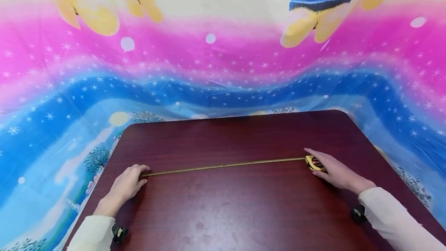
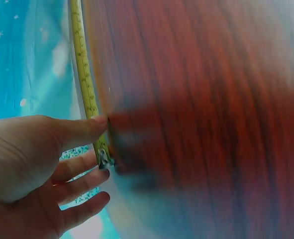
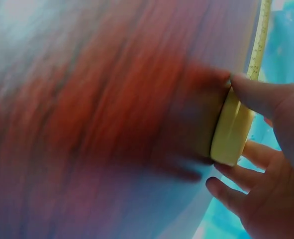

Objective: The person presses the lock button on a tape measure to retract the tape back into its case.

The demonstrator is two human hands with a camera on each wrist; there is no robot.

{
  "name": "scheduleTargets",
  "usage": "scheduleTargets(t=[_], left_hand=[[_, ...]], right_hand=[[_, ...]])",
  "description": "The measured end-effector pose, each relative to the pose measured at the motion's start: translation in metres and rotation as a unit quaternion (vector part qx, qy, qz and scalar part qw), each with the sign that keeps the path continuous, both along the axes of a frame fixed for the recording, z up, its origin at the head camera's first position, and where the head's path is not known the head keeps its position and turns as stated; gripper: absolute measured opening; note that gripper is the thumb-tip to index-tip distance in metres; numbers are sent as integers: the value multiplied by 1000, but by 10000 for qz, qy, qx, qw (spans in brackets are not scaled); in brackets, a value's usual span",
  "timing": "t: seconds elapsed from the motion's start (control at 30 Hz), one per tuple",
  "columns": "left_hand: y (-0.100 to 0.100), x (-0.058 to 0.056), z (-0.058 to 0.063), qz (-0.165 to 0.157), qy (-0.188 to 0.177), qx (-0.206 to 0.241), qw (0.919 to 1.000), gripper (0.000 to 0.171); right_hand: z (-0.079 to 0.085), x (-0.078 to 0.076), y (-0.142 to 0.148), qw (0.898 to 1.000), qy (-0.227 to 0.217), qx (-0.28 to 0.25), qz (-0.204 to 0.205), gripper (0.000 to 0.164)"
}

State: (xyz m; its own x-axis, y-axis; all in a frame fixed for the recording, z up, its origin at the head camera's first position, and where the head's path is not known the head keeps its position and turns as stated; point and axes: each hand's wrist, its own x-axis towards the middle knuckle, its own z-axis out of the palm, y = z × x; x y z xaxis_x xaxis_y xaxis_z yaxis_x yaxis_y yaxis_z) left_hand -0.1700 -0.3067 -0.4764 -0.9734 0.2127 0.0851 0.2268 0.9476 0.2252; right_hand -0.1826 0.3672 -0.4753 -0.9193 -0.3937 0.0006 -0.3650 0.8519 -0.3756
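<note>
A yellow tape measure (image 1: 313, 163) lies near the right side of the table, its blade (image 1: 223, 165) drawn out leftward in a long straight line across the wood. My right hand (image 1: 331, 169) grips the case between thumb and fingers, which the right wrist view shows from the side. At the other end, my left hand (image 1: 128, 182) pinches the blade close to its tip. In the left wrist view the metal end hook (image 2: 105, 158) shows just past the thumb, beside the fingers.
The dark red-brown wooden table (image 1: 223, 208) has rounded far corners and a glossy top. Behind it and along both sides hangs a printed cloth (image 1: 209, 65) in pink and blue with snowflakes. Black wrist straps (image 1: 119, 234) sit at both cream sleeves (image 1: 92, 233).
</note>
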Motion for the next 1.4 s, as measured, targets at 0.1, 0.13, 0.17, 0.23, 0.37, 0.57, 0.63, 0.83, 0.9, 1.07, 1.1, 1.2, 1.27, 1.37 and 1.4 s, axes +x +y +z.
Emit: scheduleTargets(t=[0.1, 0.13, 0.17, 0.23, 0.37, 0.57, 0.63, 0.83, 0.9, 1.07, 1.1, 1.2, 1.27, 1.37, 1.4], left_hand=[[-6, -2, 2, 78, -38, 23, 10000, 24], [-8, -4, 3, 107, -56, 61, 9999, 20], [-10, -5, 4, 145, -82, 92, 9998, 17], [-14, -8, 5, 223, -155, 171, 9995, 12], [-19, -11, 9, 359, -252, 214, 9988, 10], [-23, -13, 11, 441, -59, 250, 9987, 8], [-23, -14, 12, 464, 42, 258, 9986, 7], [-21, -16, 18, 482, 345, 286, 9978, 5], [-20, -16, 22, 466, 399, 302, 9977, 5], [-20, -13, 30, 470, 427, 289, 9976, 7], [-20, -12, 30, 482, 419, 298, 9975, 7], [-20, -9, 32, 489, 417, 341, 9974, 7], [-20, -7, 32, 477, 441, 373, 9972, 8], [-20, -7, 33, 453, 500, 384, 9970, 8], [-20, -7, 34, 450, 518, 384, 9969, 8]], right_hand=[[0, -3, 3, 10000, -14, -18, 37, 76], [1, -4, 3, 10000, -11, -24, 56, 75], [2, -5, 4, 10000, -8, -41, 82, 74], [4, -8, 4, 9999, 3, -94, 139, 72], [9, -12, 3, 9995, -18, -241, 217, 71], [15, -11, 3, 9986, 270, -346, 301, 62], [16, -9, 3, 9973, 538, -337, 376, 58], [19, -4, 5, 9873, 1415, -322, 649, 47], [19, -2, 6, 9833, 1651, -291, 712, 42], [20, 1, 8, 9807, 1806, -81, 744, 33], [21, 3, 9, 9822, 1740, -2, 713, 33], [23, 9, 10, 9878, 1427, 227, 581, 31], [25, 13, 12, 9908, 1230, 298, 490, 29], [26, 15, 15, 9927, 1098, 292, 397, 29], [26, 15, 16, 9927, 1114, 281, 374, 29]])
